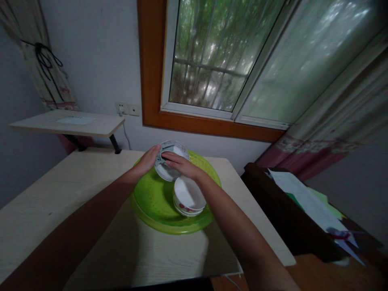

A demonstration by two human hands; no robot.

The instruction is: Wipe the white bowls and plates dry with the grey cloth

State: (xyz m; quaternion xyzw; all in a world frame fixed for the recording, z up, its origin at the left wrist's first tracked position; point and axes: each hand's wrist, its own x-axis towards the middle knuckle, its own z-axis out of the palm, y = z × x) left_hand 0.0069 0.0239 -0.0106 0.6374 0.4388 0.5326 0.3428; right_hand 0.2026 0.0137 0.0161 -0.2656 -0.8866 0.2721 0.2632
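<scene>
My left hand grips the left rim of a white dish with a grey patterned edge, holding it tilted over the far side of a round green tray. A greyish cloth lies against the dish's inner face. My right hand presses the cloth there, its fingers close together. Part of the cloth is hidden beneath those fingers. Just below my right wrist, a stack of white bowls with red floral decoration stands in the right half of the tray.
The tray rests on a pale wooden table. At the back left a small raised shelf holds a paper. A wall socket and a window are behind. To the right, papers lie on a dark brown surface.
</scene>
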